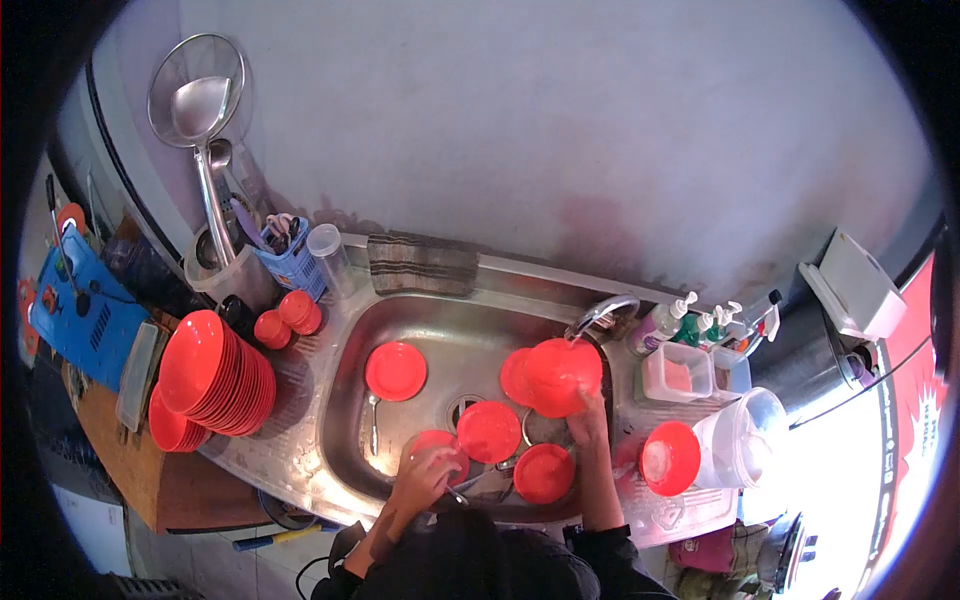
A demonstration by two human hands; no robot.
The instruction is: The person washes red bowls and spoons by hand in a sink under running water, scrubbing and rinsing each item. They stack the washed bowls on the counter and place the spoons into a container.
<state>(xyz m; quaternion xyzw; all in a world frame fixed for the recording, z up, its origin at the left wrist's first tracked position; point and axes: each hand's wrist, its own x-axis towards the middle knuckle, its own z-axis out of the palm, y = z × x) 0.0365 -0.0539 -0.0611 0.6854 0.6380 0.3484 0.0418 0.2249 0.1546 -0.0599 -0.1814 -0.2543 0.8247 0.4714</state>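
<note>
Under the metal faucet (604,312), my right hand (588,415) grips the edge of a large red bowl (562,372). My left hand (428,475) is at a red dish (440,447) in the lower left of the sink; its fingers are bent over the dish, and whether they grip it is unclear. Between my hands lie a red plate (489,432) and a red bowl (543,473). Another red plate (396,371) lies at the sink's left, with a spoon (374,425) below it. Part of a red dish (516,377) shows beside the large bowl.
Tall stacked red bowls (215,370) stand left of the sink (345,400), near a blue basket (292,262) and a utensil container (235,280). At right are pump bottles (665,322), a sponge container (677,373), a red bowl (670,458) and a clear tub (738,440).
</note>
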